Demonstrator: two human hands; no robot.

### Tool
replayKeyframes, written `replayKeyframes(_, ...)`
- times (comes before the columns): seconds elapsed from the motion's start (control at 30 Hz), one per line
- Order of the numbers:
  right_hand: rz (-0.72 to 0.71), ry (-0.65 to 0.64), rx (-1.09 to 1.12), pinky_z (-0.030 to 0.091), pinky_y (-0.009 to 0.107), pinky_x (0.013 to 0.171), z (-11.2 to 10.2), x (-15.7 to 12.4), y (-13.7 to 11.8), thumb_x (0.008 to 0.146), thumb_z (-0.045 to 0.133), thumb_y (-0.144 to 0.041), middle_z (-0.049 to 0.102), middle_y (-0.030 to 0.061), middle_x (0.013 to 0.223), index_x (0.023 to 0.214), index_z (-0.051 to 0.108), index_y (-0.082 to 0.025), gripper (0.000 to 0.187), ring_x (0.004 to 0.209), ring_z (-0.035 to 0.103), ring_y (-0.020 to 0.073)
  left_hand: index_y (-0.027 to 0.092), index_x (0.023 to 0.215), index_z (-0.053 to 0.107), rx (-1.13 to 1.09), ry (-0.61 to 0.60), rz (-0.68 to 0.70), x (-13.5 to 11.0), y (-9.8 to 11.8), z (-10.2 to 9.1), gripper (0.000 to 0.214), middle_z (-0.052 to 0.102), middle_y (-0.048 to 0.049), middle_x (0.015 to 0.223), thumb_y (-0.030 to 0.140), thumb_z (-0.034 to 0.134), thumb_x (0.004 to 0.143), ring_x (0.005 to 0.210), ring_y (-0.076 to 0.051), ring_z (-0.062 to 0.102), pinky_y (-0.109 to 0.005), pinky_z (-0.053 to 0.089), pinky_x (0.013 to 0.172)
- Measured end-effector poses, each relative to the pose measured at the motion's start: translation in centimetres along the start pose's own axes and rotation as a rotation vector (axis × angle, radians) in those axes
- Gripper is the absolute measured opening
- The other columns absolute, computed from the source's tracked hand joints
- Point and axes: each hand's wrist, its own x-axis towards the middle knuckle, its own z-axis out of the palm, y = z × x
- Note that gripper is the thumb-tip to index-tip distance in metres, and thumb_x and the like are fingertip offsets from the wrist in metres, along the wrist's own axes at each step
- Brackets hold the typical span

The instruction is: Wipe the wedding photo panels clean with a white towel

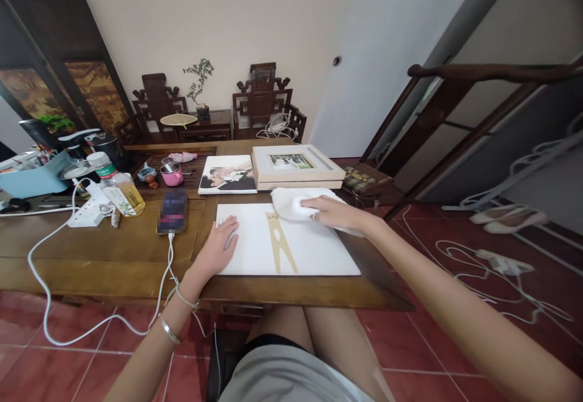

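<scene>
In front of me on the wooden table lies a flat white board (246, 244) with a tan, forked shape (277, 239) down its middle. My left hand (221, 244) rests on the board's left side, fingers stretched out. A white cloth (286, 200) is bunched under my right hand (330, 209), whose fingers are closed on it at the board's far right edge. Part of the cloth hangs over that edge. Just beyond the board are a photo album (228, 174) with a printed cover and a box (300, 174) topped by a framed photo (291, 161).
To the left are a charging phone (173, 207), a bottle of yellow liquid (119, 189), a power strip (86, 212) and a pink cup (172, 174). A white cable (43, 286) loops off the table's front edge. At right stands a wooden chair (428, 116).
</scene>
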Motion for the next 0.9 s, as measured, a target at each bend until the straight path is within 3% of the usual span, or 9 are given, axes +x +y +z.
replayKeyframes(0.13, 0.009, -0.01, 0.008, 0.039, 0.039, 0.095, 0.3, -2.1, -1.0, 0.067, 0.04, -0.015, 0.062, 0.009, 0.114, 0.117, 0.058, -0.018, 0.053, 0.112, 0.051, 0.0289, 0.018, 0.122, 0.053, -0.001, 0.0, 0.001, 0.0, 0.1, 0.0, 0.035, 0.046, -0.0115, 0.139, 0.024, 0.038, 0.091, 0.134, -0.023, 0.035, -0.054, 0.016, 0.112)
replayKeyframes(0.37, -0.026, -0.144, 0.049, 0.04, 0.04, 0.098, 1.1, -10.2, -3.2, 0.065, 0.042, -0.018, 0.063, 0.0056, 0.116, 0.115, 0.06, -0.026, 0.054, 0.123, 0.046, 0.03, 0.017, 0.122, 0.054, 0.005, 0.005, 0.004, 0.0, -0.1, 0.2, 0.035, 0.046, -0.0118, 0.139, 0.024, 0.038, 0.091, 0.134, -0.023, 0.035, -0.054, 0.017, 0.111)
replayKeyframes(0.47, 0.016, -0.184, 0.026, 0.041, 0.039, 0.098, 1.6, -11.9, -3.6, 0.065, 0.042, -0.019, 0.062, 0.0071, 0.118, 0.121, 0.057, -0.027, 0.058, 0.124, 0.046, 0.0297, 0.017, 0.122, 0.053, 0.008, 0.004, 0.01, 0.0, -0.1, 0.3, 0.036, 0.046, -0.0117, 0.139, 0.025, 0.037, 0.091, 0.134, -0.023, 0.035, -0.054, 0.017, 0.111)
replayKeyframes(0.57, 0.026, -0.139, 0.008, 0.039, 0.04, 0.099, 2.1, -10.9, -4.1, 0.068, 0.04, -0.017, 0.06, 0.0092, 0.12, 0.122, 0.055, -0.024, 0.057, 0.123, 0.046, 0.0297, 0.017, 0.124, 0.052, 0.018, 0.005, 0.008, 0.0, -0.1, 0.3, 0.037, 0.046, -0.0116, 0.139, 0.024, 0.036, 0.091, 0.134, -0.023, 0.034, -0.053, 0.017, 0.112)
replayKeyframes(0.73, -0.075, 0.036, -0.063, 0.037, 0.045, 0.098, 2.9, -4.9, -5.6, 0.067, 0.034, -0.004, 0.062, 0.011, 0.112, 0.108, 0.057, -0.018, 0.049, 0.119, 0.049, 0.0284, 0.016, 0.136, 0.039, 0.033, -0.021, 0.017, -0.1, 0.1, 0.0, 0.045, 0.039, -0.0125, 0.144, 0.024, 0.035, 0.092, 0.137, -0.022, 0.029, -0.052, 0.018, 0.111)
replayKeyframes(0.83, -0.158, 0.115, -0.121, 0.029, 0.051, 0.103, 3.7, -2.0, -6.9, 0.065, 0.033, 0.002, 0.061, 0.0153, 0.115, 0.102, 0.056, -0.014, 0.046, 0.129, 0.038, 0.0281, 0.016, 0.139, 0.034, 0.04, -0.036, 0.018, -0.1, 0.2, -0.1, 0.047, 0.034, -0.0119, 0.147, 0.025, 0.034, 0.092, 0.139, -0.022, 0.024, -0.051, 0.018, 0.112)
replayKeyframes(0.9, -0.198, 0.134, -0.157, 0.024, 0.056, 0.104, 4.3, -1.5, -7.8, 0.064, 0.035, 0.004, 0.055, 0.0196, 0.125, 0.103, 0.055, -0.011, 0.046, 0.136, 0.026, 0.0303, 0.014, 0.14, 0.033, 0.055, -0.046, 0.006, -0.1, 0.2, -0.1, 0.048, 0.033, -0.0132, 0.147, 0.025, 0.033, 0.093, 0.139, -0.022, 0.023, -0.05, 0.016, 0.112)
